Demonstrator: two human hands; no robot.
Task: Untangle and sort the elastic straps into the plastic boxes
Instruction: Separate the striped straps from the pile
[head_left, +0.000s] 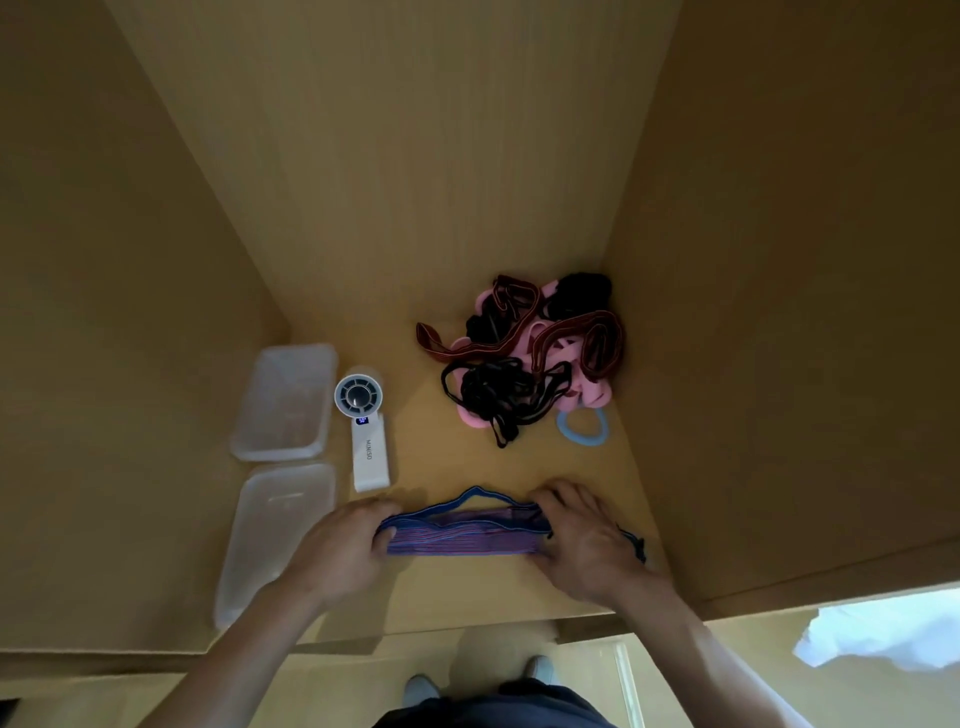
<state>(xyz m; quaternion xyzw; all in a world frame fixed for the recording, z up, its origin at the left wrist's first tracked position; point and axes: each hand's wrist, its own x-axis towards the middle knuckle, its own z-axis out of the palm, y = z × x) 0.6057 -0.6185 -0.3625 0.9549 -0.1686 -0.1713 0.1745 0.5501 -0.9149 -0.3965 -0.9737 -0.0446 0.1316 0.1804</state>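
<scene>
A blue and purple striped elastic strap (462, 535) lies folded in layers near the front of the wooden shelf. My left hand (343, 551) grips its left end and my right hand (587, 540) grips its right end, with a loose bit of strap trailing out past the right hand. Behind them sits a tangled pile of straps (524, 358) in black, pink and dark red. A light blue ring (583, 425) lies at the pile's front edge. Two clear plastic boxes stand at the left: the far box (285, 402) and the near box (275, 540).
A white handheld fan (363, 431) lies between the far box and the pile. Wooden walls (779, 312) close the shelf on the left, back and right. The shelf's front edge (467, 626) runs just below my wrists.
</scene>
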